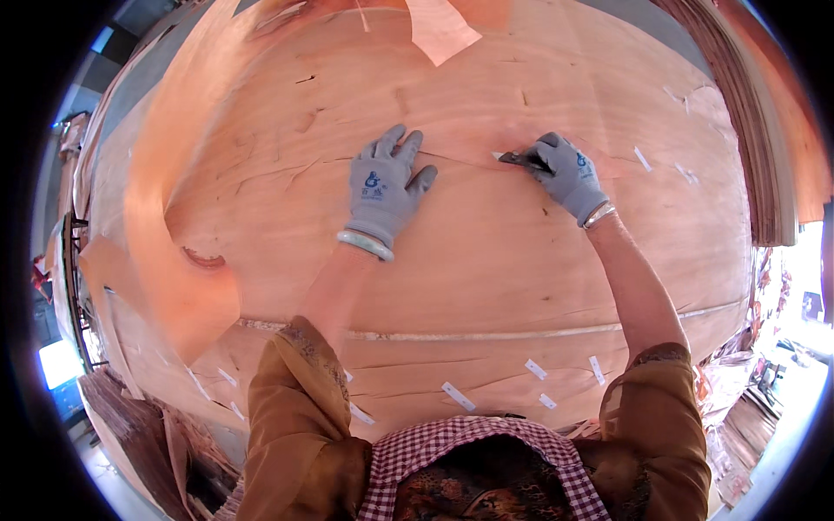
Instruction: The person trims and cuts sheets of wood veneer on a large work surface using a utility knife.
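A wide sheet of pinkish-tan wood veneer lies spread in front of me. My left hand, in a grey work glove, rests on it palm down with its fingers spread and nothing held. My right hand, gloved the same way, is closed around a utility knife. Its blade points left, at or just over the sheet. A thin dark crack in the veneer runs between the two hands. Whether the blade tip touches the wood, I cannot tell.
A long loose veneer strip curves down the left side, and a pointed offcut lies at the far edge. Several white tape pieces dot the near part. A pale seam crosses the sheet. Stacked veneers stand at right.
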